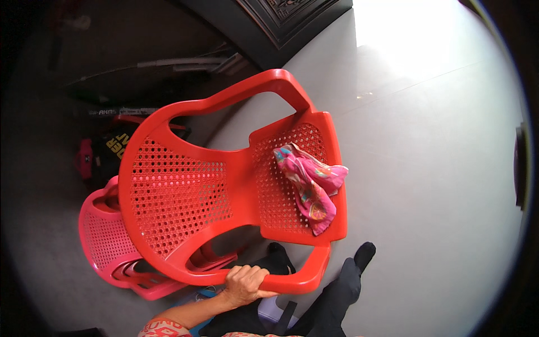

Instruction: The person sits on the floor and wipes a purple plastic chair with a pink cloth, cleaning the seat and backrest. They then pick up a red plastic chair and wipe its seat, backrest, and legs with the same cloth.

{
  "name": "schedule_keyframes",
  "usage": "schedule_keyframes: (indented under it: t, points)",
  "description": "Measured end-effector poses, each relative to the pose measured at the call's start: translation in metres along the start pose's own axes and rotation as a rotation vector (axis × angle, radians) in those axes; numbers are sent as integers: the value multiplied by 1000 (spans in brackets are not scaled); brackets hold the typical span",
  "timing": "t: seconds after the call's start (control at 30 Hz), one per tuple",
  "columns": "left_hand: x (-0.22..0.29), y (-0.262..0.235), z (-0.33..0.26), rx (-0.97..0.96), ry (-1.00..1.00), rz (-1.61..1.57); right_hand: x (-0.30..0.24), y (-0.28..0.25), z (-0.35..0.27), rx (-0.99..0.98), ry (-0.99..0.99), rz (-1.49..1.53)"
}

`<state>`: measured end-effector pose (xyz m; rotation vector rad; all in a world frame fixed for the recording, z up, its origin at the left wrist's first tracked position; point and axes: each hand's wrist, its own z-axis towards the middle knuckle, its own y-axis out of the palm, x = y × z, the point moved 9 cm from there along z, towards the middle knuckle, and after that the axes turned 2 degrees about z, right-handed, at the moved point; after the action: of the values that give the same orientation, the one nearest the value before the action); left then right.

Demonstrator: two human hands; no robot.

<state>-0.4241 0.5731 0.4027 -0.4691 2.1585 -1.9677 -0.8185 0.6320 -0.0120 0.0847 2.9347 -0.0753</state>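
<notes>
My left hand [245, 283] is wrapped round the near armrest of a red plastic armchair [241, 185]. The chair's perforated backrest [179, 194] is toward the left and its seat toward the right. On the seat lies a crumpled pink patterned cloth [311, 191], untouched by any hand. No part of my right hand shows.
A smaller pink plastic chair [109, 238] stands beyond the backrest at left. Behind it is a dark bag [109, 154] with yellow lettering. Carved dark wooden furniture [281, 25] stands at the top. My dark-trousered legs [337, 289] stretch over the pale floor [426, 196].
</notes>
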Motion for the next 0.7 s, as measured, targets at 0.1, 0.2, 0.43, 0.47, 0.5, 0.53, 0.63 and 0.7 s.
schedule_keyframes:
  t: [0.1, 0.2, 0.43, 0.47, 0.5, 0.53, 0.63, 0.7]
  points:
    - [2, -2, 6, -43, -59, -3, -10, -23, 16, 24, 0, 44]
    - [0, 0, 1, 13, -45, -49, -19, -49, 23, 37, -5, 47]
    - [0, -8, 0, 28, -78, -40, -54, -112, 22, 84, -24, 15]
    - [-1, -9, -1, 39, -87, -51, -57, -120, 21, 91, -28, 0]
    - [-2, -10, -3, 43, -89, -30, -64, -128, 22, 95, -37, -15]
    - [-2, -10, -4, 51, -92, -35, -67, -136, 24, 101, -43, -33]
    - [-3, -14, -5, 65, -101, -40, -69, -156, 24, 111, -46, -74]
    - [-3, -18, -2, 69, -107, -35, -66, -169, 24, 110, -49, -103]
